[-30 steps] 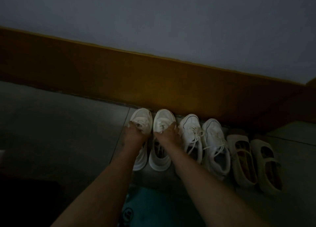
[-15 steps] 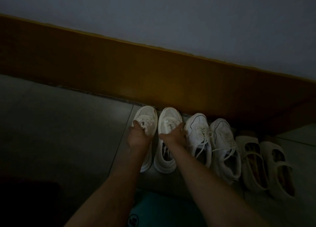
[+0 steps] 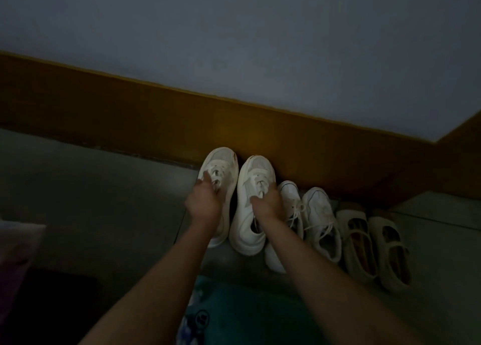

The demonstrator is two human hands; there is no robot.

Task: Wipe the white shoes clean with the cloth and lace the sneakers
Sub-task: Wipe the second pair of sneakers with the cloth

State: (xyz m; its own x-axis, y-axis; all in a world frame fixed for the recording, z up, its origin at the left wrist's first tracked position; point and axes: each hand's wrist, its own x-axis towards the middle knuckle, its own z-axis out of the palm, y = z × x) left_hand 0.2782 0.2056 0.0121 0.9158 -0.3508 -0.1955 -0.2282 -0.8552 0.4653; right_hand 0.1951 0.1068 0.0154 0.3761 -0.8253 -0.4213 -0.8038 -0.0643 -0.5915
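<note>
Two chunky white sneakers stand side by side by the brown skirting. My left hand (image 3: 204, 204) grips the tongue and laces of the left sneaker (image 3: 221, 167). The right sneaker (image 3: 253, 178) is held the same way by my right hand (image 3: 268, 203). Both sneakers sit a little nearer to me than the row beside them. No cloth is visible in the dim light.
To the right lie a second laced white pair (image 3: 318, 214) and beige strap shoes (image 3: 374, 248). The brown skirting (image 3: 156, 126) and grey wall run behind. A teal garment (image 3: 250, 313) covers my lap; a dim pinkish object (image 3: 18, 243) sits at far left on the tiled floor.
Both hands keep their hold on the pair of sneakers, which now look larger and raised toward me. The view has shifted so the shoe row sits further right.
</note>
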